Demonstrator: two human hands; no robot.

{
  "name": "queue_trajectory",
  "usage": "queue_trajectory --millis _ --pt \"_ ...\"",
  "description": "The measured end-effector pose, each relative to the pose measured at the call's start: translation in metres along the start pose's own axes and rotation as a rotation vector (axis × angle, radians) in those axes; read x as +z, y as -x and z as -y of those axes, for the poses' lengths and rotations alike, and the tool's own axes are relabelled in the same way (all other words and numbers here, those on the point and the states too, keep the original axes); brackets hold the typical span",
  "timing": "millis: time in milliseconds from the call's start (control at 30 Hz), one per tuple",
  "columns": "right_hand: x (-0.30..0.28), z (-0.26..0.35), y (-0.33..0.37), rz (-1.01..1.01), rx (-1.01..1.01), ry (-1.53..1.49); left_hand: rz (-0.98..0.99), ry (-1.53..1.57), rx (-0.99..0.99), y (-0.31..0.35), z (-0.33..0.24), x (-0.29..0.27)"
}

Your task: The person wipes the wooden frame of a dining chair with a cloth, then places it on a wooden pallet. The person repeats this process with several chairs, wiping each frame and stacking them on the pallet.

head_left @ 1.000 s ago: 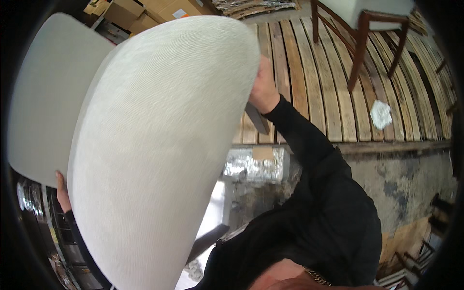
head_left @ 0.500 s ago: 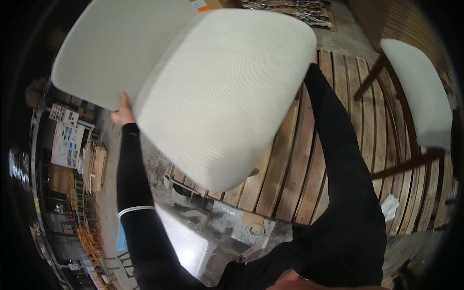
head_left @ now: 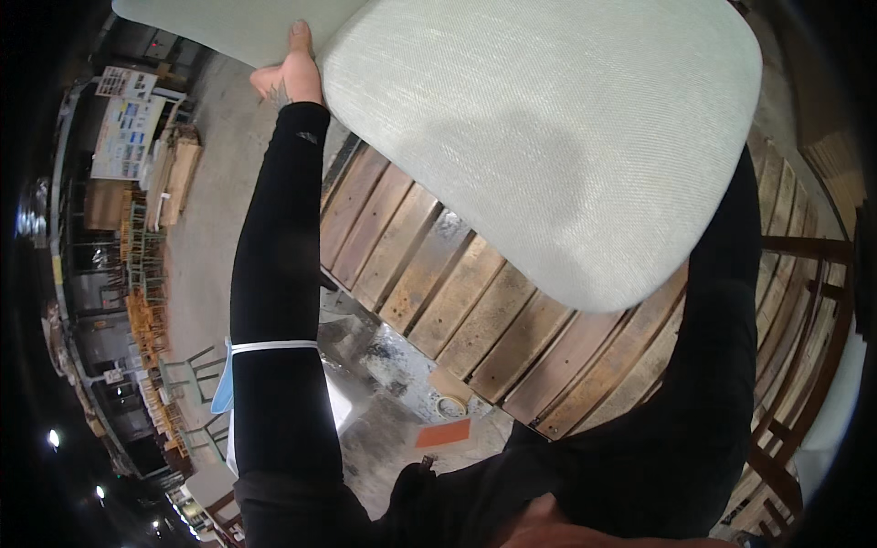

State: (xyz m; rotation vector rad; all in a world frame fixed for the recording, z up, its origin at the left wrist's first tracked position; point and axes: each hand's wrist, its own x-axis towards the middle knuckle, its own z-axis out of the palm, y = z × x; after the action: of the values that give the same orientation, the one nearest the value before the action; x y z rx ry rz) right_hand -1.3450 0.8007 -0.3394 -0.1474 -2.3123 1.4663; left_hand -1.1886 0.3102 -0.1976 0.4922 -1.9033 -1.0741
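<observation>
A chair with a pale upholstered seat (head_left: 548, 137) and a matching backrest (head_left: 237, 23) is tilted in front of me, above a slatted wooden platform. My left hand (head_left: 300, 78) grips the backrest's edge close to where it meets the seat. Its thumb lies on the pale cover, and the other fingers are partly out of sight. On the far right, my black-sleeved right arm reaches up behind the seat's edge, which hides my right hand and its fingers. The chair's legs do not show.
Wooden slats (head_left: 475, 301) form the platform beneath the chair. Another pale chair with a dark wood frame (head_left: 795, 429) stands at right. Below, a tape roll (head_left: 450, 406) and an orange card (head_left: 443, 433) lie near the platform's edge. Stacked chairs (head_left: 142, 265) line the left.
The held chair has shifted up and right in view and appears larger. My left hand has risen with it, still on the backrest edge. The second chair now sits lower at the right rim.
</observation>
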Motion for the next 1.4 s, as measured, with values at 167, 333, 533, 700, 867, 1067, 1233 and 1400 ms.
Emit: queue_trajectory --millis 167,333,533,700,867,1067,1233,1400 --pt "-0.043 -0.034 0.100 -0.073 0.089 0.386 0.115 -0.114 0.011 -0.023 0.009 0.012" --pt "-0.092 -0.055 0.387 -0.085 0.181 0.240 0.209 -0.421 -0.175 -0.008 -0.023 0.007" --pt "-0.276 -0.011 0.772 0.145 0.932 0.397 0.485 -0.072 -0.604 0.122 -0.051 -0.112" --pt "-0.455 0.033 0.877 -0.723 0.962 0.152 0.553 0.118 -0.526 0.296 -0.057 -0.209" --pt "-0.569 0.088 0.840 -1.085 0.667 -0.370 0.734 0.304 -0.409 0.432 -0.077 -0.281" --pt "-0.660 0.196 0.718 -0.901 0.069 0.201 1.249 0.271 -0.537 0.568 -0.089 -0.383" --pt "-0.771 0.280 0.569 -0.810 -0.650 0.933 1.390 -0.086 -0.654 0.652 -0.112 -0.455" --pt "-0.825 0.316 0.458 -0.327 -0.050 1.242 1.402 -0.354 -0.371 0.699 -0.110 -0.531"
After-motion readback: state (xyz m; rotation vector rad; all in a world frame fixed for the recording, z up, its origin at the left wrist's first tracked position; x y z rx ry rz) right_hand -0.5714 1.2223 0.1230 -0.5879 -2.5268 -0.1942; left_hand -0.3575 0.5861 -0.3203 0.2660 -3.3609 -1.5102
